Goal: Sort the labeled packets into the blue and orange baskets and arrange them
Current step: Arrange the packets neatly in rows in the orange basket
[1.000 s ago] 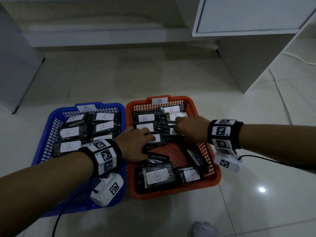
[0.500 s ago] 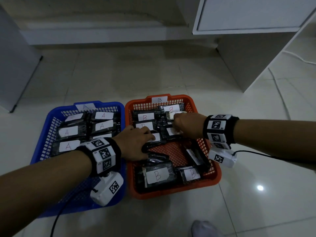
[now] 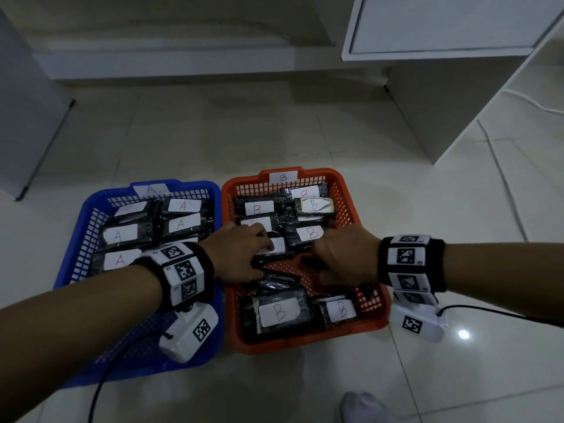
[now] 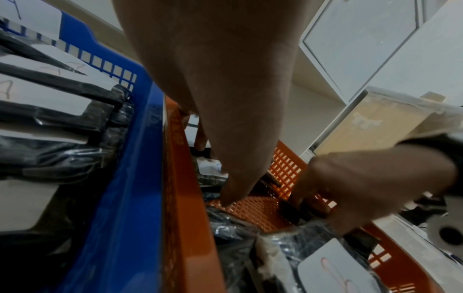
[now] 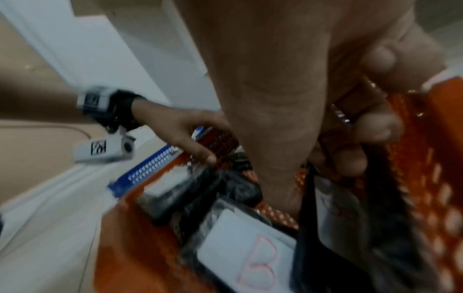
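Observation:
The blue basket on the left holds black packets labelled A. Beside it, the orange basket holds packets labelled B. Reaching over the blue basket's rim into the orange one, my left hand has its fingers laid over a B packet and its thumb at the packet's near edge. My right hand is curled round another B packet that stands on edge near the orange basket's right wall. That hand hides most of this packet in the head view.
Both baskets sit on a pale tiled floor. A white cabinet overhangs the back right, with its side panel reaching the floor. A cable runs along the tiles at right. A grey panel stands at left. A white sock shows at the bottom.
My right hand has drawn back from the far packets to the middle right of the orange basket and closed on the upright packet. The left hand has stayed put.

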